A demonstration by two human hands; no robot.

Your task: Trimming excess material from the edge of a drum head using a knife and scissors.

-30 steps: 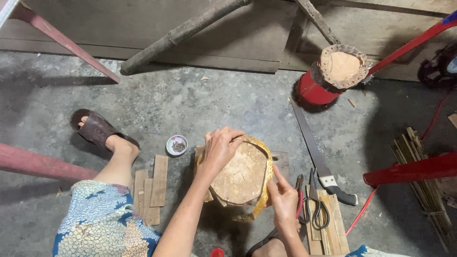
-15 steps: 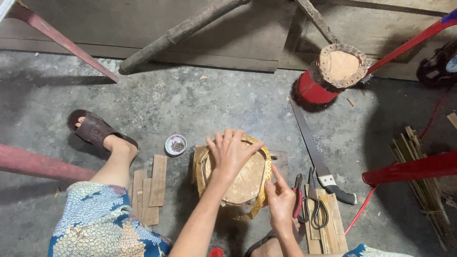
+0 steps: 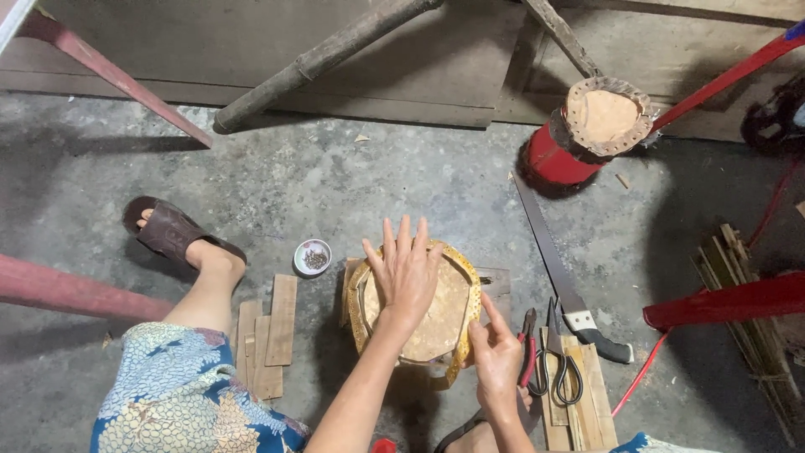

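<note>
A small drum [image 3: 444,323] with a tan skin head and a yellow rim stands on the concrete floor between my legs. My left hand [image 3: 406,273] lies flat on the skin with its fingers spread and pointing away from me. At the drum's right rim is my right hand [image 3: 496,356], its thumb and fingers pinching the edge of the skin. Part of the drum head is hidden under my left hand.
A red drum [image 3: 587,130] with a raw skin on top stands at the back right. A handsaw [image 3: 558,273], pliers [image 3: 528,340] and scissors [image 3: 560,365] lie right of the drum. A small dish [image 3: 313,257] and wood slats [image 3: 268,335] sit left, by my sandalled foot [image 3: 172,231].
My left hand has shifted from gripping the drum's far left rim to lying flat and spread on the skin. My right hand stays at the right rim.
</note>
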